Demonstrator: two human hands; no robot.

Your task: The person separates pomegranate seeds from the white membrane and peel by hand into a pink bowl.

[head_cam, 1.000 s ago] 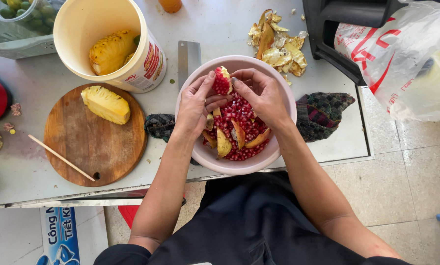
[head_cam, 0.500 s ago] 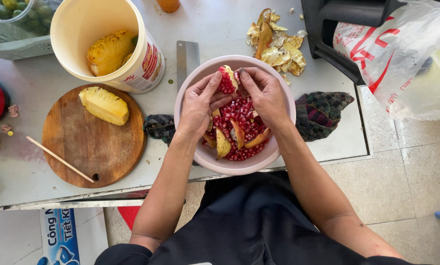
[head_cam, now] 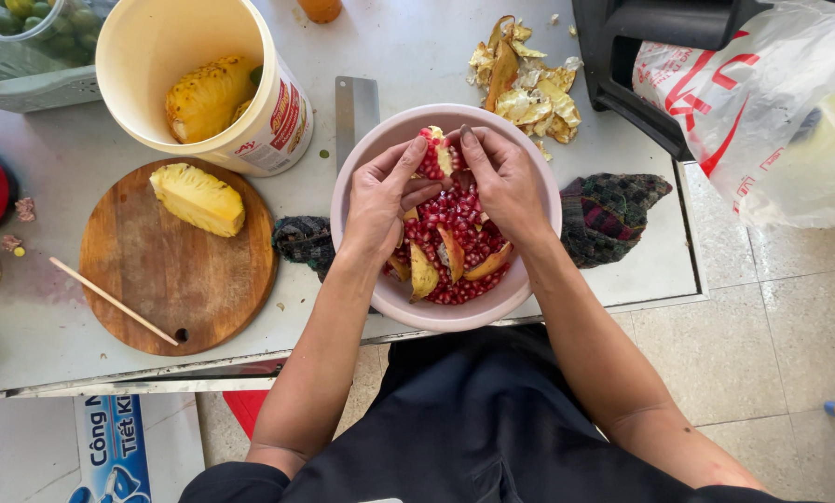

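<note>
Bare forearms, dark short-sleeved clothing

The dark checked cloth (head_cam: 613, 210) lies mostly hidden under the pink bowl (head_cam: 362, 168).

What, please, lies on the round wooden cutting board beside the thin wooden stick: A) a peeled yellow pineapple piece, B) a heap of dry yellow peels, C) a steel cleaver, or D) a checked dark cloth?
A: a peeled yellow pineapple piece rests on the round wooden cutting board, near its upper edge and apart from the thin wooden stick.
</note>
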